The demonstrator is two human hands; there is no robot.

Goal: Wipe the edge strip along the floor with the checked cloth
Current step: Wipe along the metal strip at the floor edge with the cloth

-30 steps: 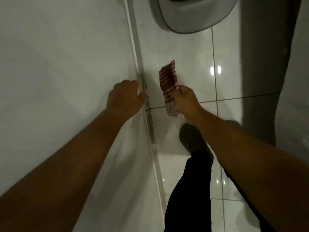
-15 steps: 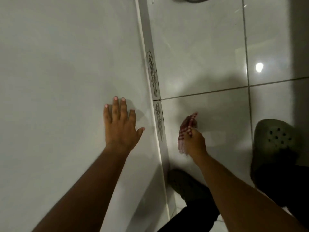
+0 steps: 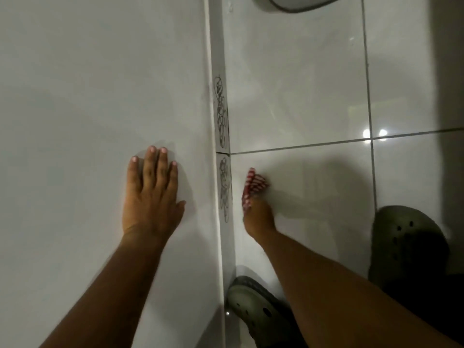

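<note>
**a:** so how far along is this? looks to me like the wiping hasn't started. the edge strip (image 3: 222,156) running along the foot of the wall (image 3: 100,96) is still covered in dark pen-like scribbles (image 3: 221,114), one batch beyond the tile joint in the strip and another batch nearer than it.

**b:** yeah agreed. the checked cloth (image 3: 252,188) is bunched up in the right hand (image 3: 257,216), fingers clenched round it, down low over the floor tile (image 3: 301,84) just to the right of the strip. close, but i can't tell if it's touching the strip at all.

**a:** and the left hand (image 3: 150,194)?

**b:** flat and spread on the wall, left of the strip, holding nothing. probably bracing.

**a:** so basically everything's left: both scribble patches, starting with the nearer one beside the cloth.
</note>
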